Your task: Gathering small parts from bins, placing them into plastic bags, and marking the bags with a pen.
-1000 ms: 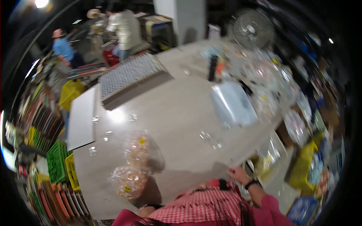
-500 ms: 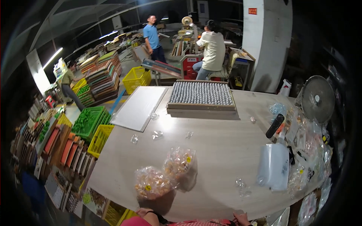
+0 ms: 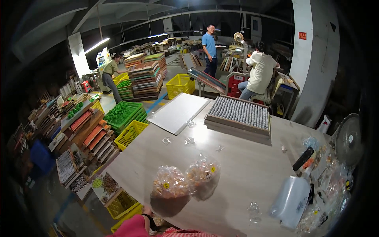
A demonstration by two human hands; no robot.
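Note:
Two clear bags stuffed with small orange-brown pieces, each with a yellow sticker, sit side by side near the front edge of the pale table (image 3: 244, 173): one bag on the left (image 3: 169, 183), the other just right of it (image 3: 203, 172). Only the wrist of my left hand (image 3: 148, 221) shows, wearing a dark band and a pink sleeve, at the lower edge just below the left bag. Its fingers are hidden. My right hand is out of the picture.
A wooden tray of grey pieces in rows (image 3: 241, 114) and a white board (image 3: 177, 112) lie at the table's far side. At the right are a clear plastic pouch (image 3: 292, 199), a black handle (image 3: 303, 158) and a fan (image 3: 349, 140). Crates (image 3: 132, 132) stand left; three people work beyond.
The view has swung up and to the left, so the hall and people fill the top. My right hand with its watch has dropped out of view. The bags have not moved.

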